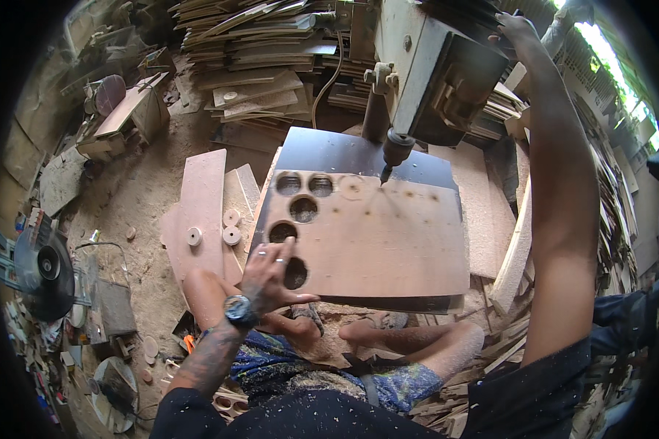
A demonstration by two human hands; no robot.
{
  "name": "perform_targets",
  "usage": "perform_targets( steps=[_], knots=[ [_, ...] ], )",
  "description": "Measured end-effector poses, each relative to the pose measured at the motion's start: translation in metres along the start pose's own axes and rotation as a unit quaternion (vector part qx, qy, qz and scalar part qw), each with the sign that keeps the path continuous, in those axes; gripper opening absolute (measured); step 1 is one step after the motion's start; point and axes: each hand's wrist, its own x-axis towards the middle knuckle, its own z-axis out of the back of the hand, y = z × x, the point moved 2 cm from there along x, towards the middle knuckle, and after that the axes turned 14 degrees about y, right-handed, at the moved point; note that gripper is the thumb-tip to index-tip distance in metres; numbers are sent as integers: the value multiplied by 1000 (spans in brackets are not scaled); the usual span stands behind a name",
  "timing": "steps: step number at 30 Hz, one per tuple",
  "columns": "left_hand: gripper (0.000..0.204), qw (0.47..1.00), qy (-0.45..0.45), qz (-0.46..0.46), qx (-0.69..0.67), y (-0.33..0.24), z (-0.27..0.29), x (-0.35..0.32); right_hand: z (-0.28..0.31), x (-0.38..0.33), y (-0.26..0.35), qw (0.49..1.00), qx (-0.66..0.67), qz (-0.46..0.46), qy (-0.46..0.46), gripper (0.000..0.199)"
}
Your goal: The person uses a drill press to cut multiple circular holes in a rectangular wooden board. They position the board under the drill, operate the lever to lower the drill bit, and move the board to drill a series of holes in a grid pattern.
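A thin wooden board (388, 252) lies on the dark metal table (337, 150) of a drill press (417, 66). Several round holes run down the board's left part, and a row of small dark marks crosses its upper part. Above the board hangs the chuck (397, 150) with a pointed bit, its tip close to the upper marks. My left hand (267, 278) rests on the board's near left edge beside the holes, fingers and thumb stretched out. Raised high at the upper right, my right hand (518, 31) is closed round a dark lever of the press, partly hidden.
Stacked thin boards (263, 58) stand behind the press. At the left lie a loose plank (203, 197) with small wooden discs (231, 235), a black fan-like wheel (50, 262) and a sanding disc (110, 95). Wood strips (512, 249) crowd the right side; sawdust covers the floor.
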Motion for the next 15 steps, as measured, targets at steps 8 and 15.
perform_targets(
  steps=[8, 15],
  knots=[
    [115, 991, 39, 129, -3, 163, 67, -136, 9, 17, -16, 999, 1, 38, -7, 38],
    [115, 982, -99, 135, 89, 189, 79, -201, 15, 20, -22, 993, -24, 113, 13, 30]
  ],
)
